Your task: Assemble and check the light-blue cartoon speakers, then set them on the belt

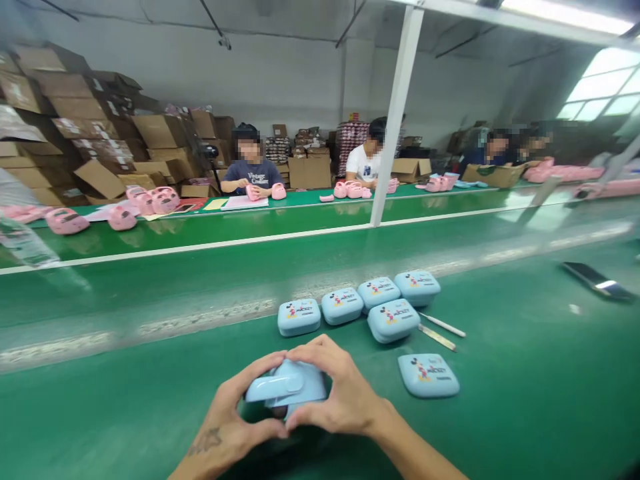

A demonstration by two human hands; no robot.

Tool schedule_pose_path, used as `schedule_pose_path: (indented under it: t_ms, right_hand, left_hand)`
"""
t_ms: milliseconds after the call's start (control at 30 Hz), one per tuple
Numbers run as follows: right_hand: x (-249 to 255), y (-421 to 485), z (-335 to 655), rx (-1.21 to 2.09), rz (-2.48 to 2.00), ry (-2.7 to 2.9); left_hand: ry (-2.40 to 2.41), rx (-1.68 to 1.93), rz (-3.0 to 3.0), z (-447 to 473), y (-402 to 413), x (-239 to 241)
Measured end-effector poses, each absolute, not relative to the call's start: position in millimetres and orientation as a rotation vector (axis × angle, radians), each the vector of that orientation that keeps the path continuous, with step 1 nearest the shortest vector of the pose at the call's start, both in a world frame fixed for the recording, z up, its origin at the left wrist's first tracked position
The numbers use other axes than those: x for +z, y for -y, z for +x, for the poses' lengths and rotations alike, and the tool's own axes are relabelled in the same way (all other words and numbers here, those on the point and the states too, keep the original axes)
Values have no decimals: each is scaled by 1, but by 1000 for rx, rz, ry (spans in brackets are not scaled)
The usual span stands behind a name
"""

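Between my two hands is a light blue plastic case [307,379], raised a little off the green table, with a glossy rounded strip-like part across its near side. My left hand [233,407] grips it from the left, its fingers curled over the top and the thumb below. From the right, my right hand [337,390] holds the same case, thumb underneath. A dark spot shows in a gap under the strip; what it is I cannot tell. To the right lies a flat light blue lid [429,375] with a Mickey print.
Several closed blue Mickey cases [299,317] form a group beyond my hands. Beside them lie a white pen-like tool [444,325] and a thin pale stick [437,337]. A phone [597,280] rests at the right. Across the green bench, co-workers [253,173] handle pink clogs [67,221].
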State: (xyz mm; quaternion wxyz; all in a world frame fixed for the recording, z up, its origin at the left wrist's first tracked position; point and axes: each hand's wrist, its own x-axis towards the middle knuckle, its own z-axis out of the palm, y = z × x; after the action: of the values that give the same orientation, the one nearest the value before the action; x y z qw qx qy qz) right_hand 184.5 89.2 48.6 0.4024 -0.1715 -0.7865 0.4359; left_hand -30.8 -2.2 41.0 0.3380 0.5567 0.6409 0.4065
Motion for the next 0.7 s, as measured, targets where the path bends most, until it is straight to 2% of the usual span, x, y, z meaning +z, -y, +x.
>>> schedule_pose_path:
  t_ms: [133,267,500,700]
  right_hand:
    - [55,-95,188,1305,-530,1911]
    - [45,-96,186,1437,-729,1734]
    - [29,-84,173,1040,-706,1901]
    - [8,-92,162,1200,-924,1540]
  left_hand:
    - [-1777,1133,1471,-27,-3,28]
    - [-1835,1166,1488,-16,-5,37]
    - [-1835,1223,1429,0,-3,43]
    - [-1540,1516,1196,6,-10,18]
